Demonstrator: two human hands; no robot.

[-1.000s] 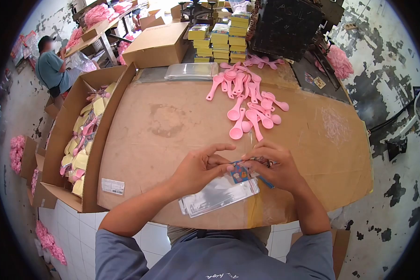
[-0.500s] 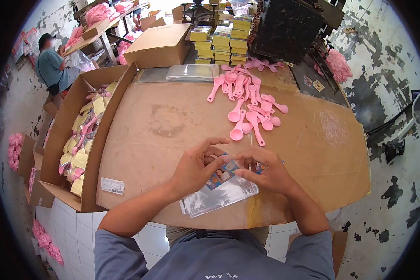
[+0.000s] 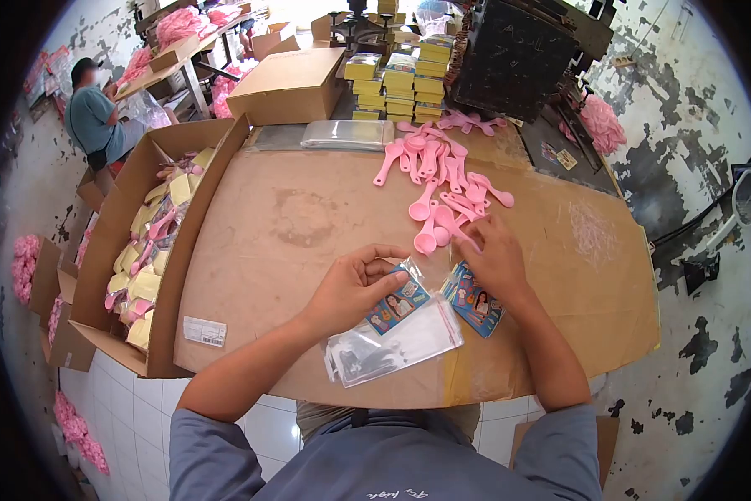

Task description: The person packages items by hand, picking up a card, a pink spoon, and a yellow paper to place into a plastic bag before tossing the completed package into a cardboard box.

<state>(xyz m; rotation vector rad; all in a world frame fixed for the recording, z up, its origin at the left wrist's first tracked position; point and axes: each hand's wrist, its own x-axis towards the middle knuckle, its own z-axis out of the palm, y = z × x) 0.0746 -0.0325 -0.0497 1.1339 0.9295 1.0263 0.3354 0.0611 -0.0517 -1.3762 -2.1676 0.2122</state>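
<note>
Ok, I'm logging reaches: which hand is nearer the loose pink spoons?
Right: the right hand is at the near edge of the pink spoons; the left hand is apart, lower left.

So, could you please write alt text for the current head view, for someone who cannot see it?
A person's left hand holds a blue printed card with clear plastic, while the right hand is at a pink spoon beside more spoons. An open cardboard box of yellow and pink packets stands to the left.

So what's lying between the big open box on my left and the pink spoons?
In the head view, no object lies between the open box and the pink spoons: just bare cardboard with a darker stain.
</note>
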